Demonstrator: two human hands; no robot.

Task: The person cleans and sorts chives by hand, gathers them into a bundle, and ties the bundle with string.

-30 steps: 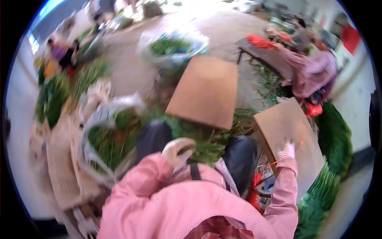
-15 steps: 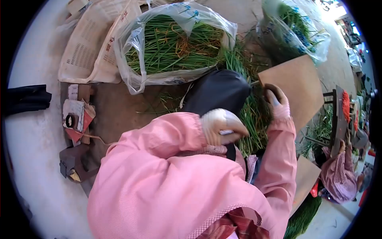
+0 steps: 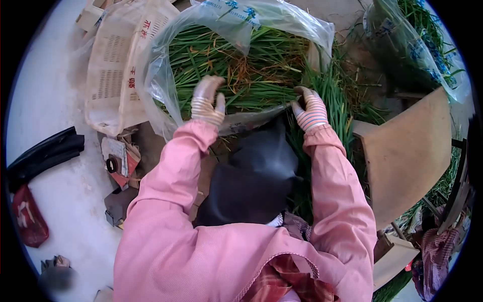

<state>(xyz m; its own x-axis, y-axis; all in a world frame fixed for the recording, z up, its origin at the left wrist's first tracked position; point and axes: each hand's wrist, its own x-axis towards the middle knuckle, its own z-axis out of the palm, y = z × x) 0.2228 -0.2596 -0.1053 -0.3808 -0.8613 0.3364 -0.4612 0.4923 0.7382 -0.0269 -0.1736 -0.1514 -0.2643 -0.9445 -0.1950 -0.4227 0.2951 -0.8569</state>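
A clear plastic bag (image 3: 322, 38) stands open in front of me, filled with long green stalks (image 3: 271, 55), some of them brown. Over the bag's near left part is my left hand (image 3: 208, 100), in a striped glove, thumb and fingers apart and nothing between them. My right hand (image 3: 309, 108), gloved too, is at the bag's near right edge beside the stalks. Its thumb and fingers curve with a gap between them, and I see nothing held there.
Pale plastic crates (image 3: 111, 75) stand left of the bag. A brown board (image 3: 407, 156) is at the right, with another stalk-filled bag (image 3: 402, 48) behind it. Loose stalks (image 3: 339, 108) lie between. A co-worker's checked sleeve (image 3: 437, 251) shows at lower right.
The view has turned left toward the bag. My left hand has moved from my lap out over the bag, and my right hand has gone from beside the board to the bag's edge.
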